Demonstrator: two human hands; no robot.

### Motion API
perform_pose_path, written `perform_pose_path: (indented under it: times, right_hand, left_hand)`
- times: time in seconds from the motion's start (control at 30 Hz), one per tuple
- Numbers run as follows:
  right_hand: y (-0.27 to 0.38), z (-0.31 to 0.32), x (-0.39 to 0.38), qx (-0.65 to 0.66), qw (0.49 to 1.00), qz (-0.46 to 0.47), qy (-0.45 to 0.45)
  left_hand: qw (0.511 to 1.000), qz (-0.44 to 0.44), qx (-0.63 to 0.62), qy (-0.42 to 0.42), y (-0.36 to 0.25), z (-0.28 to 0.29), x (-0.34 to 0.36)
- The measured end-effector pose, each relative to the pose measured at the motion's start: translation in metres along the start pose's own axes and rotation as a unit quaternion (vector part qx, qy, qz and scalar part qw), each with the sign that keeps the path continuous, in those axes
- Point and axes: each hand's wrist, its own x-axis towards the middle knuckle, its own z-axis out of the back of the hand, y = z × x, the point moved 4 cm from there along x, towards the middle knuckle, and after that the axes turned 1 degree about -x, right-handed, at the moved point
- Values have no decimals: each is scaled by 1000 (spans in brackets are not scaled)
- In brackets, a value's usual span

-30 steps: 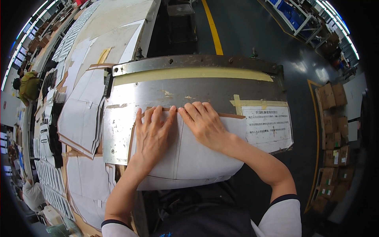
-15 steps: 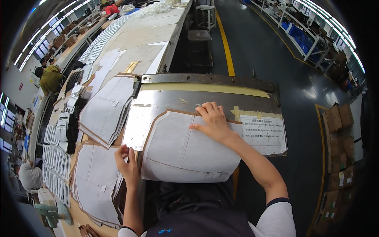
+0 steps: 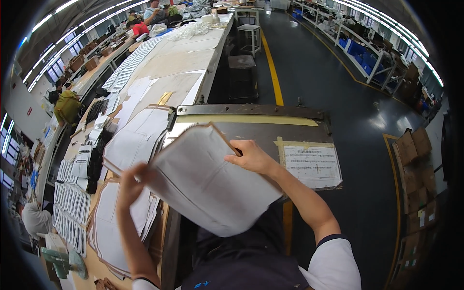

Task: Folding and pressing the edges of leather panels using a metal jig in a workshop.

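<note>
A large white panel (image 3: pixel 212 183) with brown edges and a faint seam line is raised, bent and tilted in front of me. My right hand (image 3: pixel 252 155) is closed on its upper right edge, thumb on the white face. At the panel's left corner is my left hand (image 3: pixel 131 182), blurred, its fingers closed at the edge. Beneath and behind the panel lies a metal plate machine (image 3: pixel 256 126) with a strip of yellow tape. Similar panels lie in an upper stack (image 3: pixel 137 130) and a lower stack (image 3: pixel 113 217) to the left.
A printed sheet (image 3: pixel 311 166) is taped to the plate's right part. Rows of white strips (image 3: pixel 70 208) and a small green fan (image 3: pixel 60 261) are on the left bench. A stool (image 3: pixel 242 63) stands beyond; cardboard boxes (image 3: pixel 415 150) line the right. Other people work far left.
The panel has been lifted off the metal plate and tilted. My left hand has moved up and left from beside the panel to its corner; my right hand has shifted its hold on the edge.
</note>
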Motion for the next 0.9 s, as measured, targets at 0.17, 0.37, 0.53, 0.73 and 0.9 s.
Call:
perform_pose_path:
  times: [0.17, 0.37, 0.53, 0.73, 0.9]
  right_hand:
    - [23, 21, -70, 227, 964, -31, -138]
    - [-19, -61, -139, 385, 857, -130, -317]
    - [-17, -120, -194, 471, 830, -237, -185]
    - [2, -75, -219, 321, 922, -118, 181]
    - [-19, 35, -81, -84, 979, 129, -135]
  left_hand:
    - [888, -260, 378, 25, -161, -13, 167]
    - [772, -517, 369, -5, -158, -236, 192]
    - [900, -406, 152, 53, -89, -302, 160]
    - [948, -238, 212, -5, 11, -228, 194]
    - [948, -168, 249, 101, 13, -246, 190]
